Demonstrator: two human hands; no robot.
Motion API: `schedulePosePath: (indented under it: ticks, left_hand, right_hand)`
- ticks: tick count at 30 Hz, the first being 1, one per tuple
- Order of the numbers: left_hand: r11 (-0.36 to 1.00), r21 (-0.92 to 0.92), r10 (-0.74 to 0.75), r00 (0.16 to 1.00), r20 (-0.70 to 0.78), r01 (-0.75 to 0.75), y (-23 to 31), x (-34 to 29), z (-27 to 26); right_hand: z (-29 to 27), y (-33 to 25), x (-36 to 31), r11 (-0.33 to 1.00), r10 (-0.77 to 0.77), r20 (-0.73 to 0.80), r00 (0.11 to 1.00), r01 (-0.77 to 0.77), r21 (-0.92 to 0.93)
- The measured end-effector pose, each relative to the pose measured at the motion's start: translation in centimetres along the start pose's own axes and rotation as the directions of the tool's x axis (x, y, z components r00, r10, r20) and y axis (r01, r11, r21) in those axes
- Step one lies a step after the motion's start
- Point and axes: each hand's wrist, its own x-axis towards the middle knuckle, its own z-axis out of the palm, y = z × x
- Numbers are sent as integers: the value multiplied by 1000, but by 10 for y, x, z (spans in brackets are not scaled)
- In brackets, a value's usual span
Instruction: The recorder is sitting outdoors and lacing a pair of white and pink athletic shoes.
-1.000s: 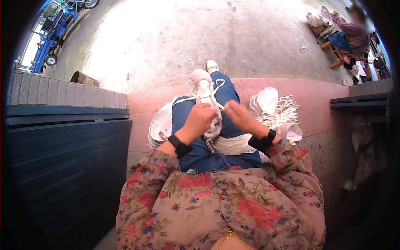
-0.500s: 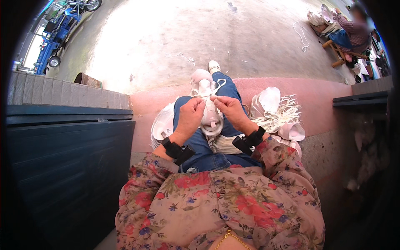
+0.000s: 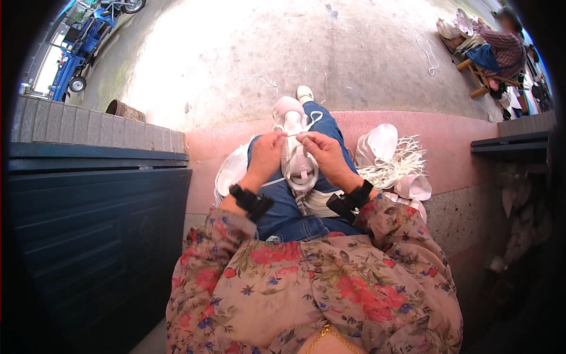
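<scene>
A pale pink and white sneaker (image 3: 290, 106) rests on my lap between my thighs, toe pointing away from me. My left hand (image 3: 269, 154) is at the shoe's left side, thumb and fingers pinched on a white shoelace (image 3: 316, 120). Opposite it, my right hand (image 3: 323, 154) pinches the lace over the shoe's upper. A short stretch of lace spans the gap between my fingertips, and a loop of it stands out to the right above my right hand. The heel with its pull tab faces me. My fingers partly hide the eyelets.
On the pink floor strip at right lie a bundle of white laces (image 3: 394, 164) and more pale shoes (image 3: 380, 141). Another shoe (image 3: 233, 168) sits by my left leg. Dark blue panels (image 3: 100, 236) flank me. A person (image 3: 501, 50) sits far right; a blue vehicle (image 3: 79, 56) stands far left.
My left hand has shifted slightly left and up and its fingers have turned toward the shoe. My right hand stays almost in place. A lace stretch now shows between the fingertips.
</scene>
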Motion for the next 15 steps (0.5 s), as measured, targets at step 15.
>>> schedulePosePath:
  ticks: [15]
  left_hand:
    - [973,200,-212,802,558,118,-24,80,-2]
  right_hand:
    - [-55,-263,-6,545,-835,220,505,815,196]
